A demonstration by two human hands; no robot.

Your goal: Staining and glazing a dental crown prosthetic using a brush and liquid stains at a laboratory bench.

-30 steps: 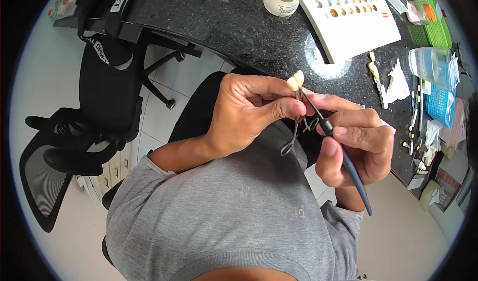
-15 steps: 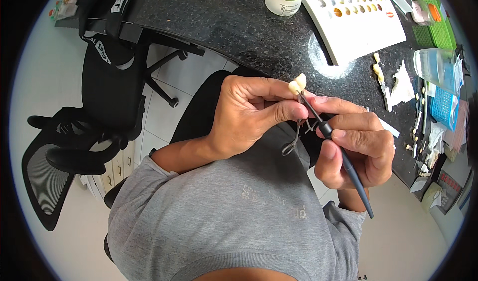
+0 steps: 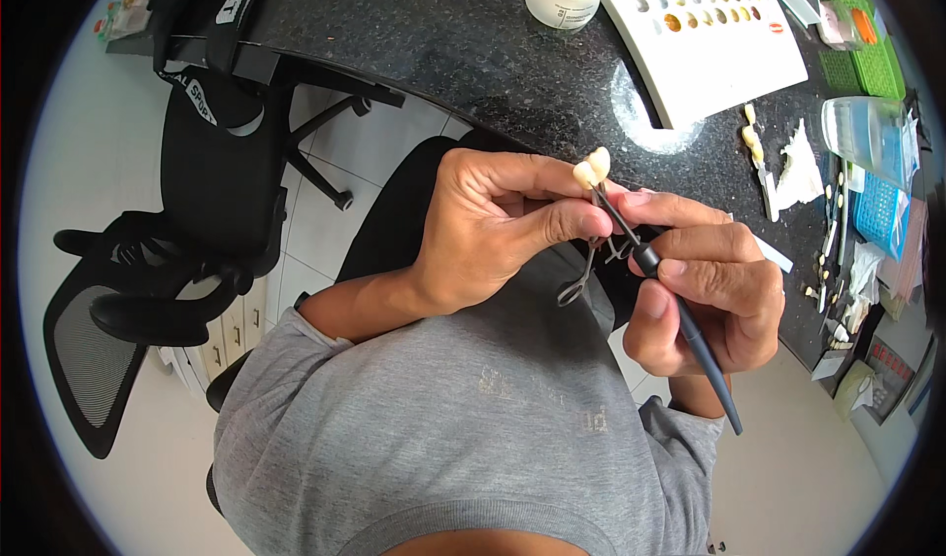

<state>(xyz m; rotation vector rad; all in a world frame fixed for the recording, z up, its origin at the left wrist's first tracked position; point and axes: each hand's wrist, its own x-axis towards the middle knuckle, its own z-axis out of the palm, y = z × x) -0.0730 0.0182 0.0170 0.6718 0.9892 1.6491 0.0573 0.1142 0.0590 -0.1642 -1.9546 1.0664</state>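
Observation:
Over the table's front edge, my left hand (image 3: 503, 216) pinches metal forceps with ring handles (image 3: 574, 290) between thumb and fingers. At the forceps' far end, just past my left fingertips, is a small cream-coloured dental crown piece (image 3: 591, 169) with two rounded lobes. My right hand (image 3: 705, 285) holds a slim dark-handled brush (image 3: 698, 344) like a pen, its thin tip reaching up to the near side of the crowns. My right index finger rests close by my left thumb. The fingers partly hide the forceps.
On the black speckled table (image 3: 434, 53) stand a white palette (image 3: 729, 73) with coloured wells and a green-lidded jar (image 3: 562, 2). Farther right lie tooth samples (image 3: 754, 147), a crumpled tissue (image 3: 798, 172), a clear cup (image 3: 862, 132) and baskets (image 3: 877, 211). An office chair (image 3: 217, 162) stands left.
Both hands keep nearly the same pose, with the brush tip still at the crowns. The view has shifted very slightly.

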